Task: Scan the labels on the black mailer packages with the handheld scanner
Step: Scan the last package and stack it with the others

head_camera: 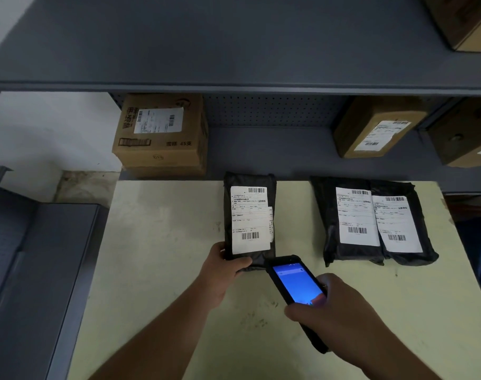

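Observation:
A black mailer package [249,185] with a white barcode label [250,219] lies in the middle of the pale table [157,229]. My left hand [222,267] grips its near left corner. My right hand [335,311] holds the handheld scanner [295,281], its blue screen lit and its top end pointing at the package's near edge. Two more black mailers lie side by side to the right, one [329,215] partly under the other [423,215], each with a white label facing up.
Grey metal shelving rises behind the table. A cardboard box [162,138] stands on the lower shelf at the left, two more boxes [376,127] at the right. A grey cabinet [36,270] sits left of the table.

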A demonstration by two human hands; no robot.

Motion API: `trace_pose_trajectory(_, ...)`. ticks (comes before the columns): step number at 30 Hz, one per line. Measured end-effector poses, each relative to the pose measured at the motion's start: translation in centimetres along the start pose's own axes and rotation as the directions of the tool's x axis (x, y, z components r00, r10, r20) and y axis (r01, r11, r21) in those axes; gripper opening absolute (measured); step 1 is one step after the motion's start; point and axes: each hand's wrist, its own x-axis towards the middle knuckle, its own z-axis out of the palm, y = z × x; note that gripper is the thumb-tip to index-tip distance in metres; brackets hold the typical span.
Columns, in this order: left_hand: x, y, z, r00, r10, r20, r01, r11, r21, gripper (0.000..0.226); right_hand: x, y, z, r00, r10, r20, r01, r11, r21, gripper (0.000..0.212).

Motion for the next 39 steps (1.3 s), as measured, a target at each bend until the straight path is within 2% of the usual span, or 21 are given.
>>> trace_pose_trajectory(3, -0.1, -0.4, -0.6, 0.999, 0.024, -0.028, -0.023, 0.999, 0.037, 0.074, -0.3, -0.2, 0.1, 1.000, 0.012, 0.007, -0.011, 0.999, -0.040, 0.043)
trace_pose_trajectory(6, -0.3, -0.6, -0.9, 0.997, 0.063, -0.033, -0.062, 0.997, 0.051, 0.081, -0.4, -0.2, 0.4, 1.000, 0.006, 0.010, -0.006, 0.998, -0.056, 0.047)
trace_pose_trajectory(17, -0.9, -0.7, -1.1, 0.994, 0.108, -0.012, -0.108, 0.994, 0.006, 0.080, -0.5, -0.2, 1.0, 1.000, -0.021, 0.018, 0.021, 1.000, -0.019, 0.051)
trace_pose_trajectory(29, -1.3, -0.5, -1.1, 0.994, 0.113, 0.003, -0.113, 0.994, -0.006, 0.084, -0.8, -0.3, 1.4, 0.998, -0.056, -0.004, 0.056, 0.998, -0.013, 0.043)
trace_pose_trajectory(39, -1.7, -0.4, -0.4, 0.993, 0.121, 0.005, -0.121, 0.993, -0.010, 0.077, -1.1, 0.0, 1.2, 1.000, -0.026, -0.005, 0.026, 1.000, -0.004, 0.039)
